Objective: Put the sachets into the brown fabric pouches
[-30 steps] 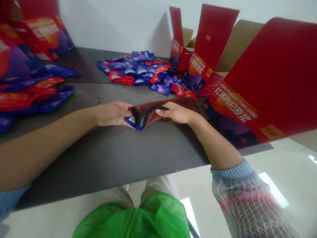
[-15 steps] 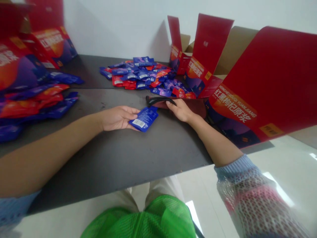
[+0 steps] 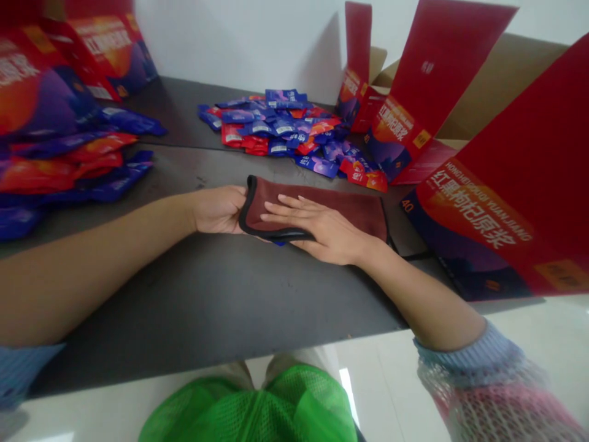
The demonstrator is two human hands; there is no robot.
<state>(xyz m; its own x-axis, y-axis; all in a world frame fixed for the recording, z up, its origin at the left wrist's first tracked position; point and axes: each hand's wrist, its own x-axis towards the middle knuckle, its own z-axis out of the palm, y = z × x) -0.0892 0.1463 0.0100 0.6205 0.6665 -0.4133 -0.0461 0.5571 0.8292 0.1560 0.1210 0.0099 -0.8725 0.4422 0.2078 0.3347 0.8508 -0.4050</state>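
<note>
A brown cloth (image 3: pixel 354 212) with black edging lies over a blue pouch (image 3: pixel 280 243), of which only a small corner shows below the cloth. My right hand (image 3: pixel 317 227) rests flat on top of the cloth, fingers stretched out. At the cloth's left end is my left hand (image 3: pixel 218 210), its fingertips hidden beneath the cloth, where the pouch lies. Behind the cloth, a heap of blue and red pouches (image 3: pixel 280 126) sits on the dark table (image 3: pixel 207 294).
Open red boxes (image 3: pixel 483 227) stand along the right side. More red boxes (image 3: pixel 110 49) are at the back left, with a stack of blue and red pouches (image 3: pixel 69 172) before them. A white wall (image 3: pixel 230 43) rises behind the table.
My right hand has brought the brown cloth left and laid it over the pouch at my left hand. The pouch was in plain sight before. The view has shifted slightly.
</note>
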